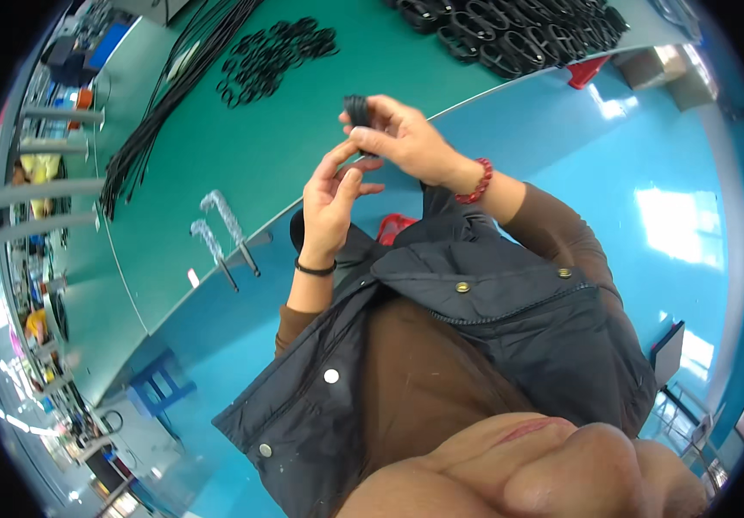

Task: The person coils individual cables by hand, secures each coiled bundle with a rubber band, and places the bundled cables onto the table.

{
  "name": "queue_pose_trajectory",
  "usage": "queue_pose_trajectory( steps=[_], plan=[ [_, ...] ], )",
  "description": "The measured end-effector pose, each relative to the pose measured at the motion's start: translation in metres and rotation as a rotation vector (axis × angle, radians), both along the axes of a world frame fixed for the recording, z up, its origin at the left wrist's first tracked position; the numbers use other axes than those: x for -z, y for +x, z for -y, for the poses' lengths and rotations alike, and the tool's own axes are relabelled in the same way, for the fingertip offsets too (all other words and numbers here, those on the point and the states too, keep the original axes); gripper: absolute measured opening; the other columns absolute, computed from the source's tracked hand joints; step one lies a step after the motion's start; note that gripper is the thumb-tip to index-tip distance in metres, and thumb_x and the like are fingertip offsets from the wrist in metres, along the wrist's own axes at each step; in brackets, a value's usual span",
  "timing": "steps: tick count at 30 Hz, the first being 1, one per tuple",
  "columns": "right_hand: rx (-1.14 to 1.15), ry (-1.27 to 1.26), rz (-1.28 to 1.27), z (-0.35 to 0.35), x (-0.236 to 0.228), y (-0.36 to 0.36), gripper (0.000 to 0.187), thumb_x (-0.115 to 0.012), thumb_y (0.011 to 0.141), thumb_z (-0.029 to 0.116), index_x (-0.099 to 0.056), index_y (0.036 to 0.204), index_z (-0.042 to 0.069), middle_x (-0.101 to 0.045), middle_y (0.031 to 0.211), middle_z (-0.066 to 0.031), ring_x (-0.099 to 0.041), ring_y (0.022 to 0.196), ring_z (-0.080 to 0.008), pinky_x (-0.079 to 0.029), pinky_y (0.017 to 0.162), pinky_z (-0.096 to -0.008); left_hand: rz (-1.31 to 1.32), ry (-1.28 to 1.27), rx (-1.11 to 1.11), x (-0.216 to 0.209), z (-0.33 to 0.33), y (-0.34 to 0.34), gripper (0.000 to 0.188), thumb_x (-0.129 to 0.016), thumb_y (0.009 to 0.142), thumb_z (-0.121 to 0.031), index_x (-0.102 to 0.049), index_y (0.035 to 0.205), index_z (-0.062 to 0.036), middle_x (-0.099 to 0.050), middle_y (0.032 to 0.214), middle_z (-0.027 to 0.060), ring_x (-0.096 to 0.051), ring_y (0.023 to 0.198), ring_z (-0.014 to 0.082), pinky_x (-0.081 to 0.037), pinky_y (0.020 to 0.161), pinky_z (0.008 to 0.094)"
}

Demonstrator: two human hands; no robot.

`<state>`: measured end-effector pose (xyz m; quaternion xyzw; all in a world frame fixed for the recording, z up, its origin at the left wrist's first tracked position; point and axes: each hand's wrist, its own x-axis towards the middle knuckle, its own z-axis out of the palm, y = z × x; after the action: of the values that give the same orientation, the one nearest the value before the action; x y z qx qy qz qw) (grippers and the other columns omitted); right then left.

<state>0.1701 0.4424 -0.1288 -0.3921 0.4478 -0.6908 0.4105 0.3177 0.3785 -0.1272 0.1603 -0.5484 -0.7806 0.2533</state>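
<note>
One green surface (173, 164) carries one long black cable bundle (160, 112) at left, then far right one pile of black coils (519, 39) and far left one of black rings (270, 59), both past counting. My left hand (330, 207) curls loosely, gripping or not I can't tell; two plastic-wrapped tools (227, 223) lie near left; over the near edge, my right hand's (413, 142) fingers pinch one small black coil (356, 110).
</note>
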Motion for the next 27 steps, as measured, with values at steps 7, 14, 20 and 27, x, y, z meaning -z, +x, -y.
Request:
queue_pose_trajectory(
  steps=[7,14,20,27],
  plan=[
    [0.790,0.332,-0.548,-0.087,-0.047,-0.230,0.040,-0.067,0.081,0.024,-0.053,0.112,0.002,-0.062,0.099,-0.0142,-0.060,0.088,-0.0247,-0.049,0.073,-0.0313,0.308,-0.886,-0.411,0.025,0.020,-0.005,0.018,-0.054,0.088,-0.004,-0.061,0.104,0.0015,-0.057,0.115,0.0144,-0.060,0.098,0.0233,-0.052,0.076,0.0315],
    [1.242,1.066,-1.125,-0.202,-0.001,-0.469,0.066,-0.064,0.074,0.056,-0.057,0.119,0.009,-0.062,0.114,-0.0135,-0.060,0.104,-0.0302,-0.046,0.088,-0.0384,0.450,-1.186,-0.537,0.045,0.030,-0.008,0.012,-0.055,0.085,0.000,-0.063,0.095,0.0019,-0.058,0.106,0.0161,-0.060,0.092,0.0279,-0.048,0.077,0.0319],
    [1.209,1.184,-1.153,-0.181,0.019,-0.506,0.058,-0.060,0.079,0.053,-0.057,0.120,0.012,-0.062,0.112,-0.0160,-0.058,0.106,-0.0322,-0.044,0.092,-0.0404,0.539,-1.323,-0.568,0.050,0.025,-0.019,0.014,-0.058,0.082,0.003,-0.062,0.095,0.0024,-0.057,0.103,0.0156,-0.056,0.091,0.0287,-0.048,0.076,0.0338],
    [1.181,1.123,-1.550,-0.170,0.037,-0.520,0.056,-0.050,0.082,0.058,-0.058,0.121,0.018,-0.062,0.110,-0.0183,-0.058,0.102,-0.0359,-0.046,0.085,-0.0441,0.567,-1.273,-0.534,0.028,0.035,-0.013,0.013,-0.059,0.081,0.001,-0.062,0.093,-0.0004,-0.058,0.099,0.0150,-0.056,0.092,0.0313,-0.046,0.080,0.0371]
  ],
)
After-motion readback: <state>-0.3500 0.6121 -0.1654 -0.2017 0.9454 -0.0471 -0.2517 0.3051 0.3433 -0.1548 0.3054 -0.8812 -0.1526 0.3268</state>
